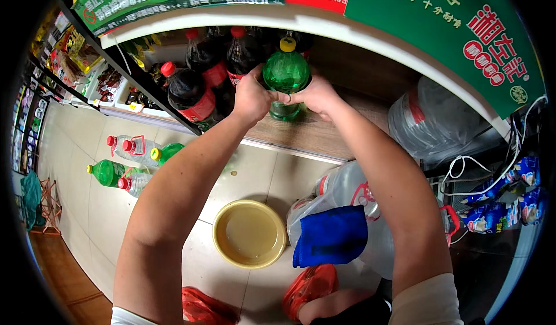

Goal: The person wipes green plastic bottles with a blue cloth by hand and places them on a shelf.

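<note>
Between my two hands, a large green plastic bottle (286, 71) with a yellow cap stands upright on the wooden shelf (323, 136). My left hand (254, 95) grips its left side and my right hand (316, 94) its right side, with the thumbs meeting across the front. Several dark cola bottles (191, 92) with red caps stand on the shelf, to the left of the green one and behind it. A blue cloth (332, 236) lies over large clear plastic water jugs (343, 181) on the floor. Left of the cloth is a yellow basin (249, 234) holding some liquid.
Clear bottles (141, 149) with red caps and green bottles (108, 173) lie on the tiled floor at left. A large clear jug (430, 116) occupies the shelf's right part. White cables (462, 168) hang at right. Trays of packaged goods (106, 84) stand at upper left.
</note>
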The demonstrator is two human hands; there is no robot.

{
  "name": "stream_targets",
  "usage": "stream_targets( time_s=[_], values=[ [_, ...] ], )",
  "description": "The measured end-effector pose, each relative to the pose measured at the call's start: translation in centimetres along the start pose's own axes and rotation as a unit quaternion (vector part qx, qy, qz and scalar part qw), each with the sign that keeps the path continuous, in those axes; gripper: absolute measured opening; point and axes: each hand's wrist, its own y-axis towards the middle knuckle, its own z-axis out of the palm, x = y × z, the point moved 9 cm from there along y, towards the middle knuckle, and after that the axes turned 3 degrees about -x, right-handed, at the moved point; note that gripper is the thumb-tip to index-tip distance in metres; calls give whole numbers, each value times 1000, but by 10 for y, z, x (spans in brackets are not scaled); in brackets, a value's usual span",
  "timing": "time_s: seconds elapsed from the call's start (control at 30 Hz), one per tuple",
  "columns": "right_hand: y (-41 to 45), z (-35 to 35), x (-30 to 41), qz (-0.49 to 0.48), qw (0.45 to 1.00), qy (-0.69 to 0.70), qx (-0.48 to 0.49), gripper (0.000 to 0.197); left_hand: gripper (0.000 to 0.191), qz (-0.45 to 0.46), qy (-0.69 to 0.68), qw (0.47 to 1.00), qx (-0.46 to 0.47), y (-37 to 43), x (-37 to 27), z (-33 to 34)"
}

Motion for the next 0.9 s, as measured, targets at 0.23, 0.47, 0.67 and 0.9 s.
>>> stream_targets(
  time_s=[0.23, 0.47, 0.67, 0.9],
  values=[
    [8, -15, 5, -52, 998, 31, -25, 101, 82, 85, 133, 981, -110, -2, -4, -4],
    [6, -13, 20, -76, 995, 20, -54, 90, 74, -35, 66, 967, -243, -16, 12, -13],
    [27, -13, -19, -76, 988, -88, -105, 90, 67, -16, 52, 971, -233, -17, 6, -6],
    [11, -3, -4, -20, 931, -344, -119, 47, 67, 33, 65, 990, -118, -20, 6, -23]
  ],
)
